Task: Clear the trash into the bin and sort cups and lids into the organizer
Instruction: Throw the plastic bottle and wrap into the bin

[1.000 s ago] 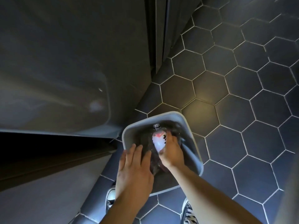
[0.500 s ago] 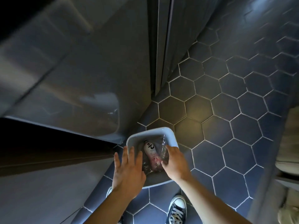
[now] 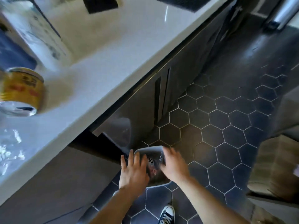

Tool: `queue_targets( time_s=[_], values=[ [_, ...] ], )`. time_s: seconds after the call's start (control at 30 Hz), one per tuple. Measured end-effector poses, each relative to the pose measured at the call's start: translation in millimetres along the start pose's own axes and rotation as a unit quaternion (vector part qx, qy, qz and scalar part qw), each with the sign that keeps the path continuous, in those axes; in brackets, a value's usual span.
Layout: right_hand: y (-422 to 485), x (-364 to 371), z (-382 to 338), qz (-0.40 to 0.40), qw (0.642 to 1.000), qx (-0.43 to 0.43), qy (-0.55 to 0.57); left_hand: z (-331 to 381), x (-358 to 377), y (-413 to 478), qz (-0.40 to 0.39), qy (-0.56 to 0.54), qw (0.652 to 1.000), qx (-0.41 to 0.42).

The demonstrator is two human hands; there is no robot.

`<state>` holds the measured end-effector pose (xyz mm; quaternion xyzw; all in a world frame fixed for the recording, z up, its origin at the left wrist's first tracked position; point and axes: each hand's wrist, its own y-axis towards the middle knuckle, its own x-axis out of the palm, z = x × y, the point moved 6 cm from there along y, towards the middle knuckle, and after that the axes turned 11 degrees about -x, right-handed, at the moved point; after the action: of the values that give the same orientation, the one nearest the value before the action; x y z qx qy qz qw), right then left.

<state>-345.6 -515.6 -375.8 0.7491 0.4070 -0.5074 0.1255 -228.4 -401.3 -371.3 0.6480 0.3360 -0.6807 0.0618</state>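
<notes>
Far at the left edge, a yellow can (image 3: 21, 91) sits on the white counter (image 3: 105, 50), with crumpled clear plastic (image 3: 9, 147) below it in the lower left of the frame. Dark cabinet fronts (image 3: 142, 102) run under the counter's edge. At bottom centre, the left hand (image 3: 132, 172) is over the left rim of the grey bin (image 3: 150, 148), fingers straight and spread, holding nothing. Inside the bin lies a labelled bottle (image 3: 151, 160) among clear plastic trash, visible between the 2 hands. The right hand (image 3: 174, 165) is over the bin's right side, blurred, fingers extended and loose, grasping nothing. Below it, 1 black-and-white sneaker (image 3: 167, 215) stands on the dark hexagon-tile floor (image 3: 226, 118). A brown cardboard box (image 3: 275, 167) sits at the right edge.
</notes>
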Motion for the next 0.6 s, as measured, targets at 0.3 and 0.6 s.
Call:
queue_targets(
  time_s=[0.3,0.6],
  values=[
    [-27,-70,-45,-0.004,0.998,-0.028,-0.047,-19,-82,-40,0.046,-0.017,0.998,-0.032],
    [-55,-159,-99,0.088,0.993,-0.071,-0.044,-44,-183,-116,0.133,-0.077,0.987,-0.053]
  ],
)
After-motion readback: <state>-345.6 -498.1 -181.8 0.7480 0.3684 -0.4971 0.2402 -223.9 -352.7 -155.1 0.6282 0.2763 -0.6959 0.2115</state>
